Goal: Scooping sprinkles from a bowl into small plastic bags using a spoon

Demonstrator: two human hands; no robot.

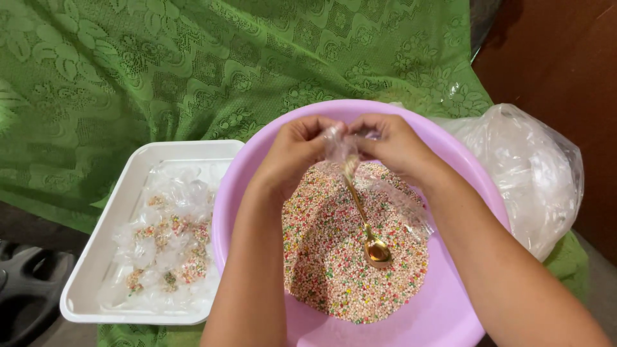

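Both my hands meet over a pink plastic basin (450, 302) filled with tiny multicoloured beads or sprinkles (334, 257). My left hand (292, 151) and my right hand (392, 144) pinch the top of a small clear plastic bag (340, 151) between them, its bottom holding a little of the coloured grains. A gold spoon (369, 234) lies in the grains below the bag, bowl toward me.
A white rectangular tray (103, 244) at the left holds several small filled clear bags (170, 247). A crumpled bundle of clear plastic bags (527, 173) sits at the right. Green lace cloth (160, 71) covers the surface behind.
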